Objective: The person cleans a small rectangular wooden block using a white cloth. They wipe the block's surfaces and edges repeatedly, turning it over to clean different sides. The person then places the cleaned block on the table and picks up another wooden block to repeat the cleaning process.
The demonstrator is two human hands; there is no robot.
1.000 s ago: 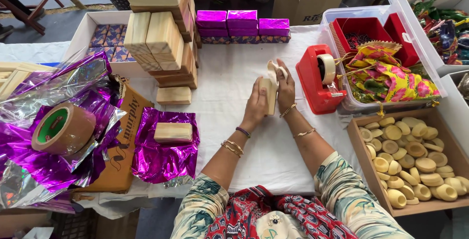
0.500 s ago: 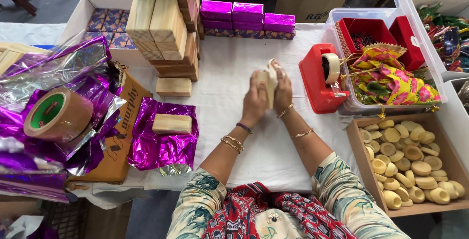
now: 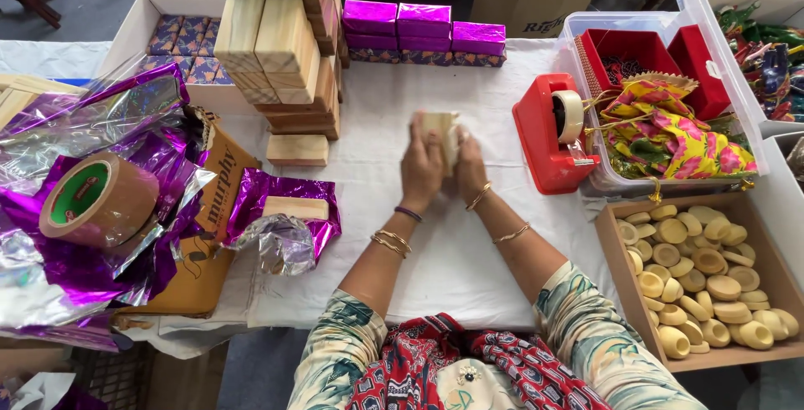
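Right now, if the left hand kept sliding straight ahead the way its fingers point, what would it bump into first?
The left hand points up the white cloth, away from the person. Past the pale block it holds, the first thing in line looks like the row of purple boxes, though depth is hard to judge.

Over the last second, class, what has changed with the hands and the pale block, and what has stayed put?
Little changed. The left hand and right hand still clasp the pale wooden block between them above the white cloth, now pressed closer around it. The red tape dispenser and the purple foil stayed put.
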